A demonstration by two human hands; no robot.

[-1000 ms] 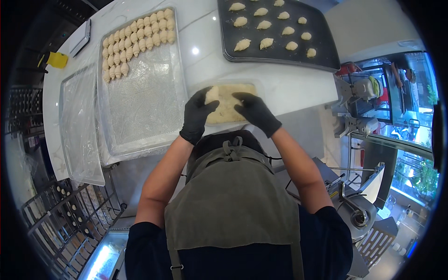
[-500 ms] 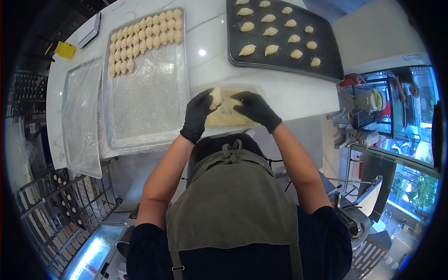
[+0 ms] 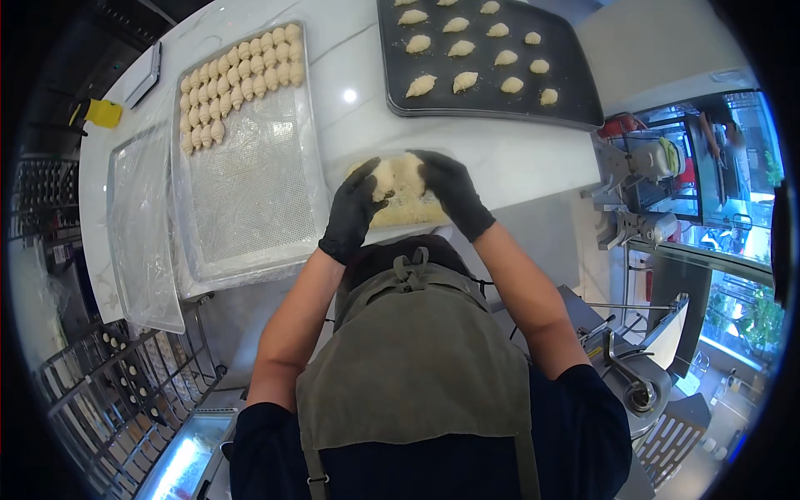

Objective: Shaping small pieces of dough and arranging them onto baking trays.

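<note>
The left grip (image 3: 351, 204) grasped a dough piece (image 3: 383, 180), the right grip (image 3: 452, 190) a second piece (image 3: 408, 172) — yellowish crumbs (image 3: 407, 214) beneath both, a dark tray (image 3: 483, 103) beyond them.

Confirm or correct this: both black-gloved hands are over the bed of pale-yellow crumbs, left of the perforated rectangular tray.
One fault: the side. The head view shows the black-gloved left hand and black-gloved right hand over the bed of pale-yellow crumbs, right of the perforated rectangular tray.
</note>
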